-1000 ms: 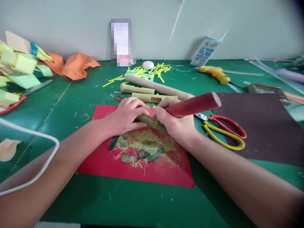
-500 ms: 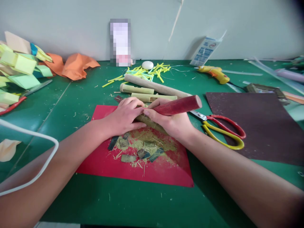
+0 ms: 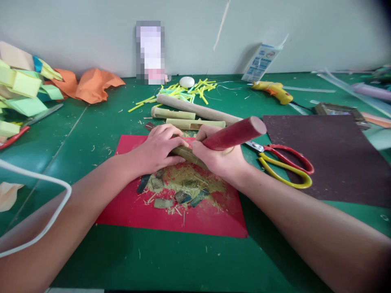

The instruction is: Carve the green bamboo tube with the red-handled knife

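Observation:
My left hand presses a bamboo piece down on a red sheet, its thumb and fingers closed around the near end. In my right hand is a red-handled tool, its thick round handle pointing up and right; the working end is hidden by my fingers at the bamboo. Below both hands, bamboo shavings and several dark bark chips lie scattered on the sheet.
Behind my hands lie two cut bamboo pieces and a long wooden rod. Scissors with red and yellow handles rest at the right beside a dark sheet. A yellow glue gun is farther back. A white cable crosses at left.
My right hand slid left along the bamboo toward my left hand, then came back slightly right, with the handle tilting up. The left hand keeps its hold. The view has shifted a little.

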Demonstrator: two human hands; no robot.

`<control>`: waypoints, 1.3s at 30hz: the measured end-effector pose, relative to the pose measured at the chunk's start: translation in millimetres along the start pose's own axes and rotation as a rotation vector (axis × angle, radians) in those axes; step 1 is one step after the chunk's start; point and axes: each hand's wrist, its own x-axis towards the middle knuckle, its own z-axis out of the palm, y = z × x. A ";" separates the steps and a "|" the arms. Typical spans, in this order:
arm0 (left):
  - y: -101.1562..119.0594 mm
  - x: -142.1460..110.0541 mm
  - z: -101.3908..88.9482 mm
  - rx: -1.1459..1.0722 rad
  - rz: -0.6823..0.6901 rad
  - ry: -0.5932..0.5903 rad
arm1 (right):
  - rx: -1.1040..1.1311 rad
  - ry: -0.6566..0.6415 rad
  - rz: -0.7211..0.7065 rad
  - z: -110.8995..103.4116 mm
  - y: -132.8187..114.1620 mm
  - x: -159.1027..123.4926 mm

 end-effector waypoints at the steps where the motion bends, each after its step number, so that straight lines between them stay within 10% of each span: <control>1: 0.0 0.0 -0.3 0.002 0.002 -0.001 | 0.001 0.025 0.008 0.1 0.5 -1.4; 8: 0.9 0.7 1.0 -0.013 0.007 0.017 | 0.051 0.142 0.071 0.8 2.1 -7.4; 39: 0.1 2.7 3.2 0.026 -0.003 0.025 | 0.180 -0.052 0.099 1.3 4.1 4.5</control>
